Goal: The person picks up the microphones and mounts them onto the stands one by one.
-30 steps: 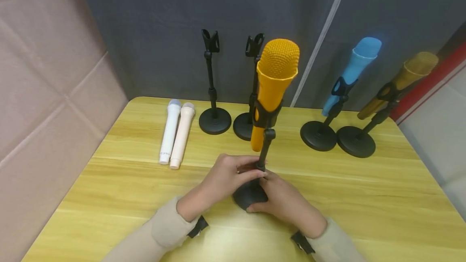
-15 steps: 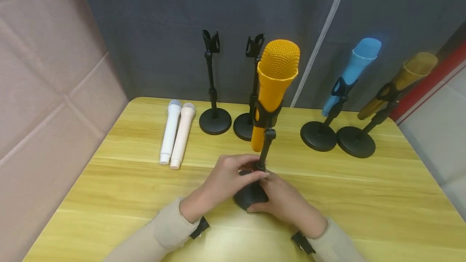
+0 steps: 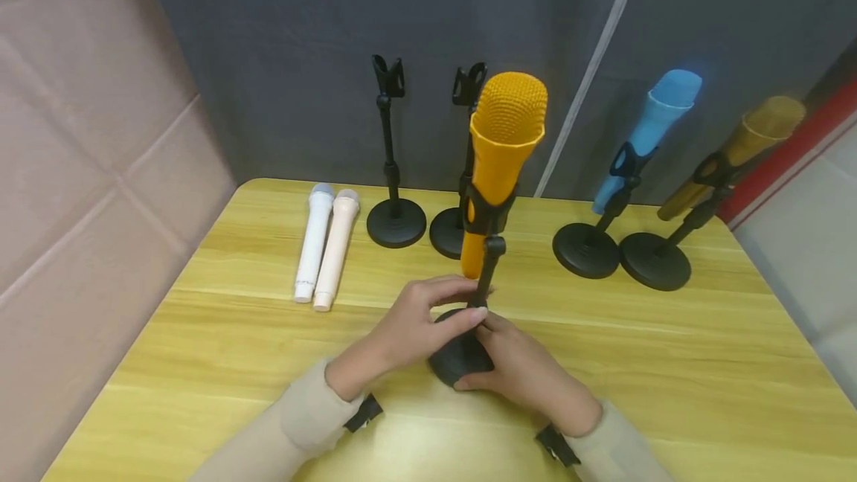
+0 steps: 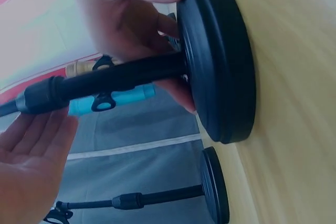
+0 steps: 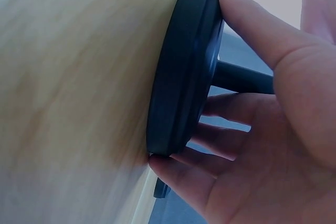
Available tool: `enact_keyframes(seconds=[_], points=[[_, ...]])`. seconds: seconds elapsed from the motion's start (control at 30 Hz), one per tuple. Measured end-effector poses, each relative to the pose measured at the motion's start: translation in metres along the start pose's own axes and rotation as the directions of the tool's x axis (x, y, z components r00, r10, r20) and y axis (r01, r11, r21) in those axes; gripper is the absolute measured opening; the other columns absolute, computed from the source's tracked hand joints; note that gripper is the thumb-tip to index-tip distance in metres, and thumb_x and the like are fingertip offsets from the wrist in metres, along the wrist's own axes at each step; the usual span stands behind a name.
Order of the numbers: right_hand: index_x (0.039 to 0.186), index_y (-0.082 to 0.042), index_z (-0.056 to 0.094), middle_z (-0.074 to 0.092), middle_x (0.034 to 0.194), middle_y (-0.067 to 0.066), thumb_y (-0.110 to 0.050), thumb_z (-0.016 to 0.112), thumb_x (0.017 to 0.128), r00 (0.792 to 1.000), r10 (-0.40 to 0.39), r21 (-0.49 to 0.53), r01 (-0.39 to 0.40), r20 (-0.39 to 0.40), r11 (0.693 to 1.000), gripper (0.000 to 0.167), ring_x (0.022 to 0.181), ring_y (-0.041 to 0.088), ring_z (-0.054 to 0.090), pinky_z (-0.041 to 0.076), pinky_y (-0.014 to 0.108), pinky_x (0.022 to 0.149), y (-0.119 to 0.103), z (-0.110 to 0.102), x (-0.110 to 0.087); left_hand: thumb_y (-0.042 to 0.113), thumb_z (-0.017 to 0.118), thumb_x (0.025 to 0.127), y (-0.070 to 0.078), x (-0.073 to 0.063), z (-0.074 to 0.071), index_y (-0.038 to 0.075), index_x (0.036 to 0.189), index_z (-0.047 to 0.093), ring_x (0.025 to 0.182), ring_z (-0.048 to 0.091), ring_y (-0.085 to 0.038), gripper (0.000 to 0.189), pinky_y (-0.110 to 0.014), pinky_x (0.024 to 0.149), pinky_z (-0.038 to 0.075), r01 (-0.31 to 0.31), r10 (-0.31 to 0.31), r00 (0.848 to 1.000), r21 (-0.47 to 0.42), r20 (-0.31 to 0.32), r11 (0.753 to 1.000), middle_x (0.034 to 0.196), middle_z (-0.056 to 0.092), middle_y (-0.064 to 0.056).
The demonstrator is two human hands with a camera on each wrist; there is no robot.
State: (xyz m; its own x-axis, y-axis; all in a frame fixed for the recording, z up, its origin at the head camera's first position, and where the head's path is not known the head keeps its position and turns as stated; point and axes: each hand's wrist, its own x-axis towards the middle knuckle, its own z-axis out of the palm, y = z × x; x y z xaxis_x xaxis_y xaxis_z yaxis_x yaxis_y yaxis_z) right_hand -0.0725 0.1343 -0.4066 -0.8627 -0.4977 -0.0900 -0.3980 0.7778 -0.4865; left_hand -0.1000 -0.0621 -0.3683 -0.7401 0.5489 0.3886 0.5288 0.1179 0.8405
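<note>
A yellow-orange microphone (image 3: 507, 121) sits tilted in the clip of a black microphone stand (image 3: 462, 352) at the middle of the table. My right hand (image 3: 525, 370) grips the stand's round base, thumb on the near rim and fingers at its far side; the right wrist view shows the base (image 5: 184, 72) between them. Around the pole just above the base is my left hand (image 3: 411, 326), its thumb in front and its fingers behind. In the left wrist view these fingers (image 4: 39, 135) lie behind the pole's collar (image 4: 42, 95).
White (image 3: 313, 244) and pale pink (image 3: 337, 251) microphones lie on the table (image 3: 221, 348) at left. Two black stands (image 3: 395, 223) (image 3: 447, 233) with vacant clips stand behind. At right, stands hold a blue microphone (image 3: 646, 125) and a gold one (image 3: 763, 129). A grey partition (image 3: 288, 73) rises behind.
My left hand's fingers have lifted slightly and spread a little from the thumb at the collar. The orange microphone has shifted slightly left. My right hand stays on the base.
</note>
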Motion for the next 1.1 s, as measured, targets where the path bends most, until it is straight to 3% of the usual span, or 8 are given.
enact_keyframes(seconds=[0.13, 0.23, 0.47, 0.7, 1.1], points=[[0.148, -0.006, 0.049, 0.05, 0.151, 0.016, -0.044, 0.086, 0.078, 1.0, 0.001, 0.009, -0.001, -0.002, 1.0, 0.088, 0.131, 0.032, 0.058, 0.051, 0.05, 0.104, 0.0004, 0.0003, -0.0006, 0.016, 0.065, 0.099, -0.0006, 0.001, -0.0018, 0.008, 0.129, 0.068, 0.112, 0.071, -0.013, 0.032, -0.027, 0.098, 0.056, 0.067, -0.065, 0.996, -0.038, 0.066, 0.997, 0.129, 0.071, -0.006], [0.149, -0.006, 0.048, 0.05, 0.151, 0.017, -0.044, 0.086, 0.078, 1.0, 0.007, 0.011, -0.007, 0.002, 1.0, 0.089, 0.131, 0.033, 0.058, 0.051, 0.051, 0.105, 0.0007, 0.0003, -0.001, 0.016, 0.068, 0.097, -0.0013, 0.0018, -0.0017, 0.008, 0.126, 0.07, 0.108, 0.072, -0.013, 0.03, -0.026, 0.093, 0.057, 0.082, -0.08, 0.994, -0.032, 0.071, 0.996, 0.125, 0.073, -0.005], [0.147, -0.006, 0.051, 0.052, 0.15, 0.018, -0.045, 0.085, 0.078, 1.0, 0.005, -0.009, -0.005, 0.0, 1.0, 0.086, 0.131, 0.033, 0.058, 0.05, 0.05, 0.105, 0.0007, 0.0002, -0.0009, 0.011, 0.073, 0.093, -0.0027, 0.0032, -0.0002, 0.004, 0.118, 0.073, 0.103, 0.074, -0.017, 0.026, -0.023, 0.087, 0.059, 0.06, -0.059, 0.998, -0.034, 0.02, 0.998, 0.117, 0.075, -0.011], [0.142, -0.001, 0.055, 0.051, 0.15, 0.02, -0.048, 0.085, 0.077, 1.0, 0.028, -0.018, -0.028, 0.011, 0.999, 0.085, 0.129, 0.033, 0.059, 0.051, 0.05, 0.104, 0.0005, 0.0002, -0.0001, 0.016, 0.073, 0.094, -0.0023, 0.0026, 0.0005, 0.006, 0.112, 0.076, 0.1, 0.075, -0.015, 0.021, -0.023, 0.084, 0.06, 0.106, -0.107, 0.993, -0.036, -0.046, 0.994, 0.111, 0.077, -0.007], [0.142, -0.001, 0.056, 0.052, 0.148, 0.02, -0.046, 0.086, 0.077, 1.0, -0.005, -0.032, 0.005, -0.006, 0.999, 0.084, 0.128, 0.032, 0.06, 0.051, 0.049, 0.104, 0.0008, 0.0006, -0.0002, 0.015, 0.078, 0.089, -0.0041, 0.0024, 0.0032, 0.008, 0.111, 0.075, 0.095, 0.075, -0.012, 0.023, -0.025, 0.083, 0.061, 0.045, -0.042, 0.993, 0.027, -0.106, 0.999, 0.105, 0.076, -0.005]])
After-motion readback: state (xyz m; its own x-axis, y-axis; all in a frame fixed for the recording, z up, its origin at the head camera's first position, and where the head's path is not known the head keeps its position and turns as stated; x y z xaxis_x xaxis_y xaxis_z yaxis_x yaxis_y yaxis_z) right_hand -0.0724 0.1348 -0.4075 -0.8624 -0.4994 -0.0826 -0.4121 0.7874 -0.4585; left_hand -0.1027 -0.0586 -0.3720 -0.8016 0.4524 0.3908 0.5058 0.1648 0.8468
